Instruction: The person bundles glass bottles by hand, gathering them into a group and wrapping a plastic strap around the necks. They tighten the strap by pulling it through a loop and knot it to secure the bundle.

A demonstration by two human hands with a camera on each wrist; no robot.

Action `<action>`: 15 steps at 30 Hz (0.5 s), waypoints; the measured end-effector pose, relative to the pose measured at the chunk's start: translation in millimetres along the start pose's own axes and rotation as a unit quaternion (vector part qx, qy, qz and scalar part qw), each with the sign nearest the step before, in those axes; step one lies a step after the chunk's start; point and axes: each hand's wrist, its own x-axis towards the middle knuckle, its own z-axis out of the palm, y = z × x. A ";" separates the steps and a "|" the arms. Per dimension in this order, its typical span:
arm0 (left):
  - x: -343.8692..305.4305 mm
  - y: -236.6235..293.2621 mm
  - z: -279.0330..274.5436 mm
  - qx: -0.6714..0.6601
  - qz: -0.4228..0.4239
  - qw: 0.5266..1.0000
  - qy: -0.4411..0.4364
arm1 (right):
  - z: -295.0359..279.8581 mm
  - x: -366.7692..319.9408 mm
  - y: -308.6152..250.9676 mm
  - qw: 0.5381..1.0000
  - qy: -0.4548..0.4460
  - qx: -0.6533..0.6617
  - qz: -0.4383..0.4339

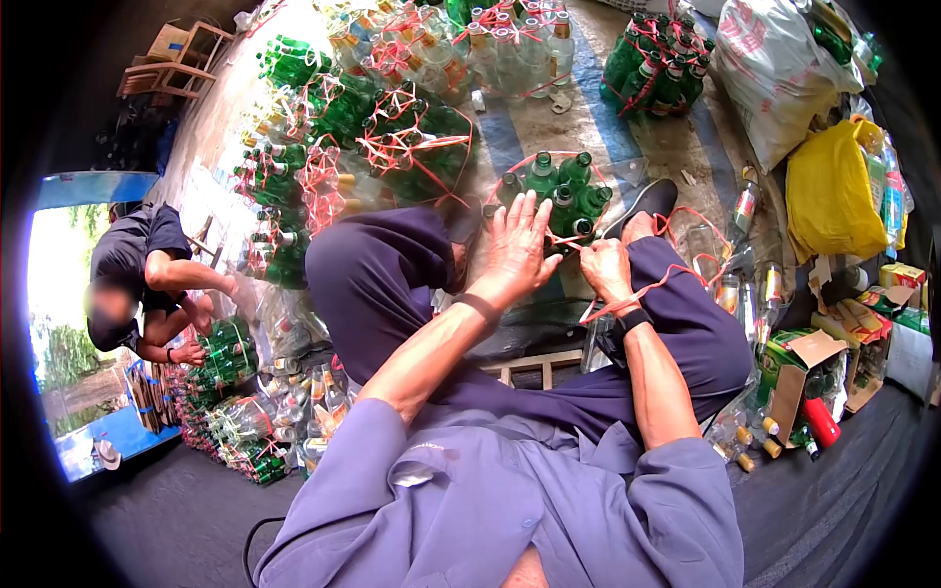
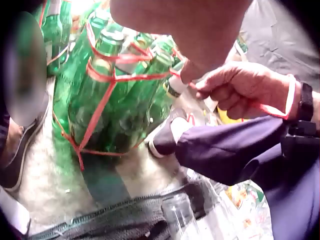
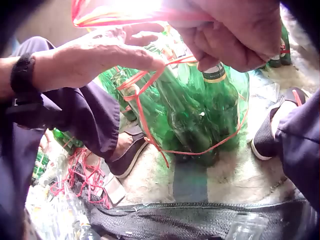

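Head view: the bundle of green bottles [image 1: 567, 191] is standing on the floor mat just in front of the person's crossed legs. The red string [image 1: 655, 286] is already looping round it, so the wrapping looks mostly done and the final tie at the necks looks not yet made. The left hand [image 1: 515, 250] is lying flat on the bottle tops, fingers straight and spread, gripping nothing. The right hand [image 1: 606, 269] is curling its fingers round the string, with slack trailing over the wrist. Finished tied bundles [image 1: 392, 127] are piling up beyond, and another person [image 1: 147, 265] is working at the left.

Left wrist view: string [image 2: 102, 107] is running round the base and up the sides of the bundle [image 2: 115, 100]. The right hand [image 2: 245, 92] is closing tight on the strand beside a shoe [image 2: 167, 135].

Right wrist view: the left hand [image 3: 110, 50] is pressing on the necks with its fingers extended. The right hand [image 3: 235, 35] is pinching the string [image 3: 145, 120] above the bundle [image 3: 200, 110], pulling it taut.
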 end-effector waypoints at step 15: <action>14.3 0.3 26.1 -0.012 -0.093 0.995 0.016 | -3.5 6.6 15.8 1.000 0.005 0.026 -0.005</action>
